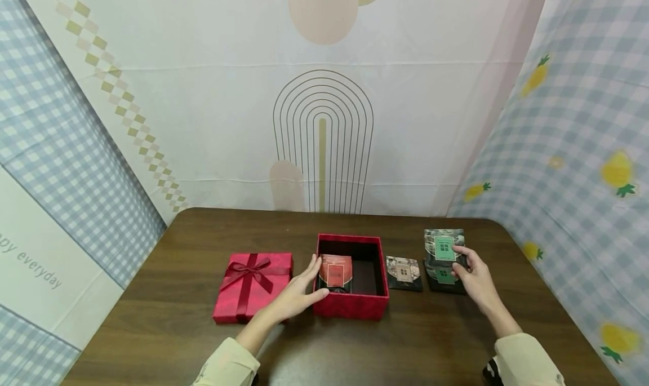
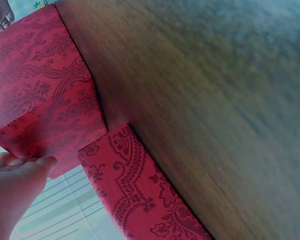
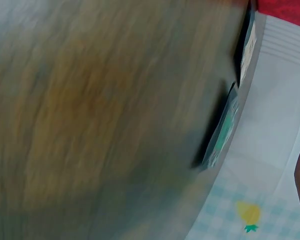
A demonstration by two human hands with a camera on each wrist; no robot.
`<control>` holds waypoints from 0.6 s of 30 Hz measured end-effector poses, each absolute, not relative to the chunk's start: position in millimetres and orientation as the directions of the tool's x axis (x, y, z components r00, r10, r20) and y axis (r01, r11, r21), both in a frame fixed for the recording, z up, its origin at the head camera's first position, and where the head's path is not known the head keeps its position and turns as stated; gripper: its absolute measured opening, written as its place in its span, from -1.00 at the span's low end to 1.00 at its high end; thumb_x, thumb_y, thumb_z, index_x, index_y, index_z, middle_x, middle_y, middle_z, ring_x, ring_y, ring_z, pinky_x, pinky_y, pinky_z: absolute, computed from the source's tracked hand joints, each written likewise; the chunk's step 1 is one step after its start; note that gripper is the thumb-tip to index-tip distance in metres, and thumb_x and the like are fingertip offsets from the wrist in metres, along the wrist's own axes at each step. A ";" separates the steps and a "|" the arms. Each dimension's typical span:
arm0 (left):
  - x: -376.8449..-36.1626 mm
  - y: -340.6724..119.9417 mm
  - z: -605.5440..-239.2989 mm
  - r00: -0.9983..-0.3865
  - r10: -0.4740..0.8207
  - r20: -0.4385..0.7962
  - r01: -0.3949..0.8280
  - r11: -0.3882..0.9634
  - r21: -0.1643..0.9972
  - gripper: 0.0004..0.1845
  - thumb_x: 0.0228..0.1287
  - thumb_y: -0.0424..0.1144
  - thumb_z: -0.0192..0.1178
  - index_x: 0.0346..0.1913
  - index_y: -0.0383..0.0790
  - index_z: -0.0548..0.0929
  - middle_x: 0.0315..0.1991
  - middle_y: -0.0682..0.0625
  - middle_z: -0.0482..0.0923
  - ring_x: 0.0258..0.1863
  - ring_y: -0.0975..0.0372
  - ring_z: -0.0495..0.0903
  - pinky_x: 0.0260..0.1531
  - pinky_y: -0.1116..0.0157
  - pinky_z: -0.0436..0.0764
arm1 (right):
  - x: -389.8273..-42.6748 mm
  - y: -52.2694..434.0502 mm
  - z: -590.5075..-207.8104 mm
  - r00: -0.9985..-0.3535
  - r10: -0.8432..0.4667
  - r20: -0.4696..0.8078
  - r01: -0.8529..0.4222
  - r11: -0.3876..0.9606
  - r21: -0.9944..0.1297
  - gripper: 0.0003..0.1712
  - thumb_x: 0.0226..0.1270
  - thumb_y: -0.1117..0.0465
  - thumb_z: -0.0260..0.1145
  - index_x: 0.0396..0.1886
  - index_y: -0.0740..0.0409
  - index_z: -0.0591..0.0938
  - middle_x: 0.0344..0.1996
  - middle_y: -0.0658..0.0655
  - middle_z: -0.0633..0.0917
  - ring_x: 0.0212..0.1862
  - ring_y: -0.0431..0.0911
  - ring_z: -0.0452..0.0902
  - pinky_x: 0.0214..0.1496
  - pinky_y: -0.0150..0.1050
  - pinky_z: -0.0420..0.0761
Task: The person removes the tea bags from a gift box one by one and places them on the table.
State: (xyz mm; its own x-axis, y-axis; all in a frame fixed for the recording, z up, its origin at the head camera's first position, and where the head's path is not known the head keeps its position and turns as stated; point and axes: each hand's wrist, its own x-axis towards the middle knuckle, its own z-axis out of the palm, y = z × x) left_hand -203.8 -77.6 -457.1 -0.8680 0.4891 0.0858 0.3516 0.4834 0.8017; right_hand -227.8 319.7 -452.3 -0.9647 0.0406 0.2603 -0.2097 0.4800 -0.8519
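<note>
An open red box (image 1: 351,308) stands mid-table with a red packet (image 1: 336,271) leaning inside it. My left hand (image 1: 299,293) rests with straight fingers against the box's left wall; in the left wrist view the fingers (image 2: 21,175) touch the red box (image 2: 40,90). To the right, my right hand (image 1: 472,274) grips the top green packet (image 1: 444,248) of a small stack, thumb on its face. The right wrist view is blurred and shows the green packet (image 3: 223,131) edge-on.
A red lid with a ribbon bow (image 1: 253,284) lies left of the box, close beside it (image 2: 140,195). A small dark packet with a beige house (image 1: 403,272) lies between box and stack. The brown table (image 1: 405,341) is walled by patterned cloth.
</note>
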 end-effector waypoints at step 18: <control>-202.8 -77.7 -457.3 -0.869 0.487 0.085 0.351 0.488 0.799 -0.22 0.29 -0.09 0.08 0.42 -0.27 -0.06 0.42 -0.22 -0.28 0.34 -0.04 0.01 0.24 -0.05 0.10 | -224.6 364.2 -461.1 -0.964 0.024 0.267 -0.195 0.619 -0.761 -0.62 0.28 0.52 -0.01 0.10 0.50 0.30 -0.15 0.32 0.52 -0.40 -0.48 0.40 -0.43 -0.41 0.52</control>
